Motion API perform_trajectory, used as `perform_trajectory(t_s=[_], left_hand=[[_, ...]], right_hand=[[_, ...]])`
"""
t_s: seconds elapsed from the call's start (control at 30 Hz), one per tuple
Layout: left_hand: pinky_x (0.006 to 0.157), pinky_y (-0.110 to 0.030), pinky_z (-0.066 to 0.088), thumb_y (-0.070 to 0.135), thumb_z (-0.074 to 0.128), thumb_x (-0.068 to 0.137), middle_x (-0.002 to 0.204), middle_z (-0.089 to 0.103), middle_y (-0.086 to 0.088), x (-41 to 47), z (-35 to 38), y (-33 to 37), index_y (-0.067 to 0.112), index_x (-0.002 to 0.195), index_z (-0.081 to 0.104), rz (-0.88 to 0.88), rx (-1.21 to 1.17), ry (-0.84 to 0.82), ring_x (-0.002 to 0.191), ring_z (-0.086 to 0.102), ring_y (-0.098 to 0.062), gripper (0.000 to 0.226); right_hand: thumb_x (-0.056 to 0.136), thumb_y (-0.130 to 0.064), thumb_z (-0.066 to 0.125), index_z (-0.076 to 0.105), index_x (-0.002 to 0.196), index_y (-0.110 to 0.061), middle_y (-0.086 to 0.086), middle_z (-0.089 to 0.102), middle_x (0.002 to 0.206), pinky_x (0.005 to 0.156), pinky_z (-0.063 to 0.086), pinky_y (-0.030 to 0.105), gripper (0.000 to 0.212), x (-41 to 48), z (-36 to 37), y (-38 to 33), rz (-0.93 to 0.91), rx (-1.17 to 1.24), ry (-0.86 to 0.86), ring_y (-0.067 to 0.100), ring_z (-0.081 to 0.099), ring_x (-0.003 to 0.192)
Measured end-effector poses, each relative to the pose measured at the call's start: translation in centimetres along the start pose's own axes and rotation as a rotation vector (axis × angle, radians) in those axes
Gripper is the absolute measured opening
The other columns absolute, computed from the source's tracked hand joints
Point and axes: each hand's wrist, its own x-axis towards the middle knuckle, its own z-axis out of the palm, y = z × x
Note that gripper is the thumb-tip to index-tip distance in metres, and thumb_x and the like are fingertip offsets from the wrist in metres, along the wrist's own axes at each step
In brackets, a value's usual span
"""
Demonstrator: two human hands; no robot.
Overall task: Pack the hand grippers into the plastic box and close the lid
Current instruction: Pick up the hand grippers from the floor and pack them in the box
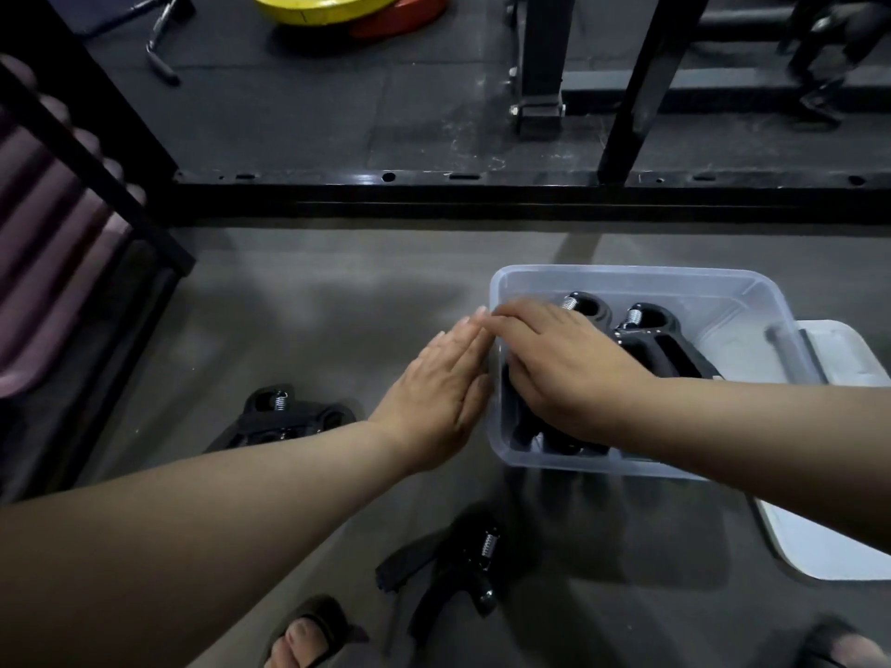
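- A clear, round-cornered plastic box sits on the smooth grey floor, with its white lid at its right.
- Black hand grippers lie inside, steel coil ends pointing away and handles toward the near wall.
- The left hand is flat and released against the box's left wall.
- The right hand rests straight-fingered on the grippers.

grey floor in view, clear plastic box sitting on it, white lid at the box's right side, black hand grippers lying out left, another gripper near a sandalled foot.
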Motion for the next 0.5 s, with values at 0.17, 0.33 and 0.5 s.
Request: perform_trajectory(t_s=[0.17,0.33,0.5], left_hand=[[0.12,-0.028,-0.001,0.053,0.005,0.092,0.163,0.005,-0.004,-3.2,0.2,-3.4,0.014,0.155,0.008,-0.166,0.129,-0.152,0.149,0.004,-0.014,0.075],[0.119,-0.045,0.012,0.038,0.034,0.097,0.16,0.016,-0.007,-5.5,-0.2,-8.0,0.016,0.15,0.025,-0.399,0.268,-0.369,0.147,0.014,-0.021,0.058],[0.103,-0.047,0.036,0.041,0.053,0.089,0.136,0.039,-0.01,-7.5,-1.5,-12.5,0.017,0.126,0.043,-0.648,0.396,-0.567,0.129,0.039,-0.031,0.046]], right_hand=[[0.091,-0.038,0.022,0.044,0.14,-0.002,0.017,0.044,0.146,0.108,0.035,0.045,0.065,1.4,2.7,-2.4,0.095,-0.038,-0.049,0.035,0.042,0.134],[0.091,-0.036,0.031,0.051,0.132,0.008,0.027,0.047,0.14,0.101,0.04,0.06,0.064,1.5,4.8,-3.8,0.126,-0.084,-0.069,0.049,0.037,0.134],[0.089,-0.04,0.031,0.049,0.133,0.01,0.034,0.042,0.141,0.106,0.035,0.059,0.069,2.2,5.6,-4.3,0.144,-0.16,-0.092,0.051,0.031,0.136]])
